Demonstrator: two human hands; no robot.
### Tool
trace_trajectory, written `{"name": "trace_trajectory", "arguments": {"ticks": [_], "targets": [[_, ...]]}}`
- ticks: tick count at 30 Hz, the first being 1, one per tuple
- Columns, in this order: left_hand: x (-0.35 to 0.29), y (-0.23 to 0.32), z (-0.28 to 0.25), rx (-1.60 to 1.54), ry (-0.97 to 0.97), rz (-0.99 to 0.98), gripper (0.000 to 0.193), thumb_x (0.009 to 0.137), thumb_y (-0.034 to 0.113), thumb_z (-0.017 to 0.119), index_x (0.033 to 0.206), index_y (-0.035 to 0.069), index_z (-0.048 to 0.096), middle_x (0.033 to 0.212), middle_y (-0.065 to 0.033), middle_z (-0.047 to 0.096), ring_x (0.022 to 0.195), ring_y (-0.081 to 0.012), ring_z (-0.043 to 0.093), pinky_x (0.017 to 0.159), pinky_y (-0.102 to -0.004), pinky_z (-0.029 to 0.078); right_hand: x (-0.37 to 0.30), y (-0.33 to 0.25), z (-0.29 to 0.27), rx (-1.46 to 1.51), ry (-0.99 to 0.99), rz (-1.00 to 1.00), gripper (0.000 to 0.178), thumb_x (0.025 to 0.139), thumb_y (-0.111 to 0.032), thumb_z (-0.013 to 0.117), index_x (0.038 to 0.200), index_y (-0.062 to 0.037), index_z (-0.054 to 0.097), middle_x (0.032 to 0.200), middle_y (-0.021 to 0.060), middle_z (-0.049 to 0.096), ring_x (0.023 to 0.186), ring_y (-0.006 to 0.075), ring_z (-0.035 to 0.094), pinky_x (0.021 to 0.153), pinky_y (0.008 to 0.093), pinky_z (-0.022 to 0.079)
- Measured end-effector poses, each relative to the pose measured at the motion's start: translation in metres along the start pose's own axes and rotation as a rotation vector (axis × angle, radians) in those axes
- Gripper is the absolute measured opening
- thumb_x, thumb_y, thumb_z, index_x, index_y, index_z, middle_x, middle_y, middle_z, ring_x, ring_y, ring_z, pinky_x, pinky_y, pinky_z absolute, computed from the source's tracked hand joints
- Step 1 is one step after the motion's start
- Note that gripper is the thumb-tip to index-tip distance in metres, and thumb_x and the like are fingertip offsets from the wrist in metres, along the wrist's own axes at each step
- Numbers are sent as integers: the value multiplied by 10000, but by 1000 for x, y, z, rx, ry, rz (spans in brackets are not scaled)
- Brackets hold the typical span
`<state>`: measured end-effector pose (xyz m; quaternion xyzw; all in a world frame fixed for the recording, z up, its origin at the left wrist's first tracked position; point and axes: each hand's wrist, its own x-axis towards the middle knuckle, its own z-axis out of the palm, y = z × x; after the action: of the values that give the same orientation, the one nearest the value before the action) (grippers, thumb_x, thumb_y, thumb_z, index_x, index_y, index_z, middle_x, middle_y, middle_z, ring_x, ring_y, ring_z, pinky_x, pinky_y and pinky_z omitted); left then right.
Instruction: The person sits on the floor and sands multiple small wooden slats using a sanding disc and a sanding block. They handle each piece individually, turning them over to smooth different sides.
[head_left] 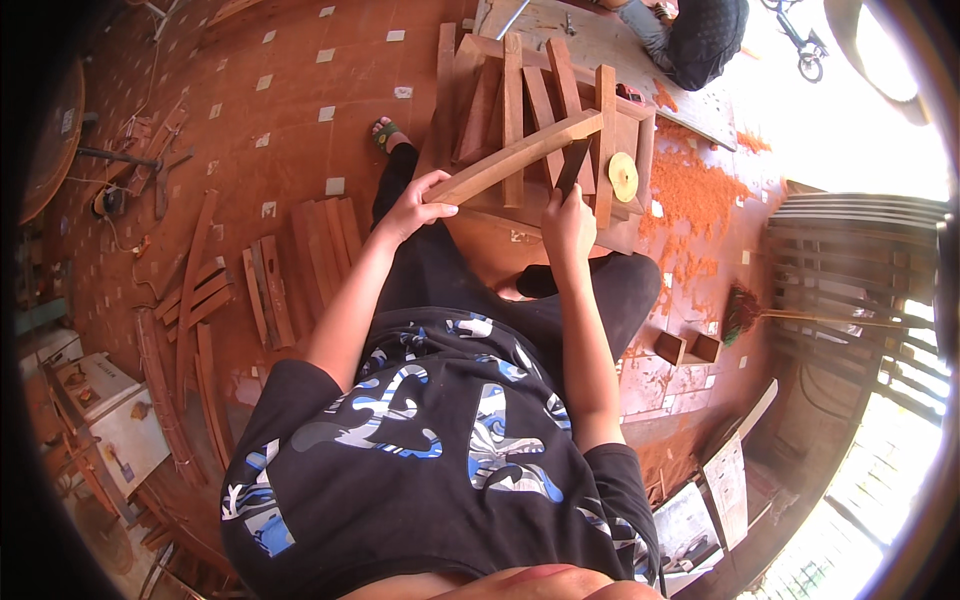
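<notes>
My left hand [412, 208] is closed round the near end of a slightly curved wooden bar [515, 157], which slants up to the right in front of me. In my right hand [570, 225] is a dark flat-bladed tool [573, 165], pointing up and away; its handle is hidden in the fist, so its exact kind is unclear. The blade's tip reaches the underside of the bar near its far end; whether they touch is hard to tell. Beneath lie several wooden strips [513, 110] across a low wooden frame [628, 130]. A round yellow disc [623, 177] sits right of the blade.
Orange shavings [690, 195] cover the floor at right, near a broom [745, 310] and slatted wooden panels [850, 260]. Cut boards [325, 245] lie at left. Another person [705, 40] is at the far right by a long board [600, 45].
</notes>
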<state>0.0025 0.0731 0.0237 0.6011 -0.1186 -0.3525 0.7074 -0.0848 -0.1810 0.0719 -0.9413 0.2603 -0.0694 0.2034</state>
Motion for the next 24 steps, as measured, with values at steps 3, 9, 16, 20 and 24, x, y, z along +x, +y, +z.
{"name": "trace_trajectory", "arguments": {"ticks": [3, 9, 16, 20, 24], "targets": [[0, 0, 1, 19, 52, 27, 349, 845, 103, 768, 1145, 98, 589, 833, 61, 508, 628, 3, 390, 508, -187, 265, -6, -6, 4, 20, -29, -32, 251, 1007, -233, 522, 1068, 3, 585, 783, 256, 704, 745, 448, 701, 672, 549, 556], [1, 1, 4, 154, 147, 146, 350, 857, 80, 782, 1164, 80, 615, 945, 38, 596, 758, -31, 531, 587, -193, 408, -30, -38, 13, 139, -87, -331, 207, 1008, -230, 527, 1087, -46, 581, 719, 236, 683, 685, 440, 686, 625, 563, 543], [10, -22, -6, 273, 266, 204, 435, 823, 57, 812, 1196, 59, 588, 1047, -4, 612, 936, -96, 586, 831, -260, 497, -51, -70, 7, 180, -383, -425, 217, 962, -273, 615, 1036, -69, 616, 764, 231, 697, 749, 438, 700, 679, 552, 563], [12, -21, -5, 324, 274, 216, 409, 807, 29, 799, 1155, 39, 584, 1079, -36, 625, 1022, -138, 596, 930, -299, 483, -12, -26, 6, 192, -175, -212, 284, 928, -364, 671, 958, -82, 669, 812, 219, 718, 788, 448, 705, 707, 545, 570], [10, -17, -3, 378, 280, 262, 366, 814, 11, 773, 1122, 40, 577, 1065, -46, 632, 1048, -152, 605, 948, -306, 474, 17, 17, -8, 3, 179, 29, 259, 934, -314, 647, 884, -60, 638, 762, 218, 708, 745, 430, 709, 673, 541, 566]]}}
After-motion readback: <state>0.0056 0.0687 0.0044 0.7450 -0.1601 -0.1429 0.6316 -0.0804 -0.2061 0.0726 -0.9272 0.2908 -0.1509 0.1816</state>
